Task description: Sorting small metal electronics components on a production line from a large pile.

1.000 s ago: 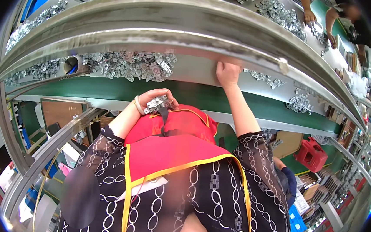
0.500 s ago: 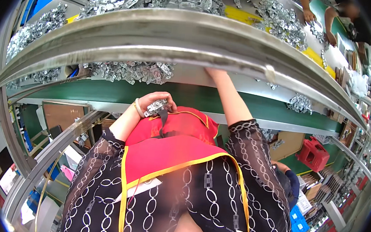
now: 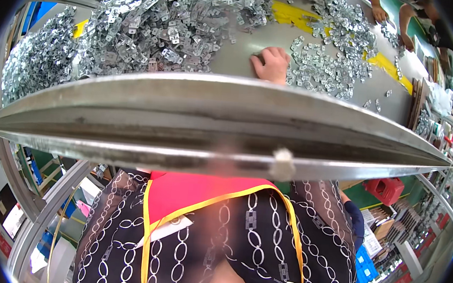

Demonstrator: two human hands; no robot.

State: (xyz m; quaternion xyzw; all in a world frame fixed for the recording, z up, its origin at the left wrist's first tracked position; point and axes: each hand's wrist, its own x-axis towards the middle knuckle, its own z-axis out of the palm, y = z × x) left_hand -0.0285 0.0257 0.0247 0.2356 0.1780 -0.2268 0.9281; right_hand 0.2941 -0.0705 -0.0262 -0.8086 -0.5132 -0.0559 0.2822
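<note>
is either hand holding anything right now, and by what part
The right hand lies on the metal table beside the small metal parts, gripping nothing that shows. The left hand is hidden behind the table's edge.

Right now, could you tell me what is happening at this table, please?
A person's right hand rests on a metal table between a large heap of small metal brackets and a thinner scatter of brackets. The left hand is hidden below the table rim. Other people's hands reach in at the far side.
</note>
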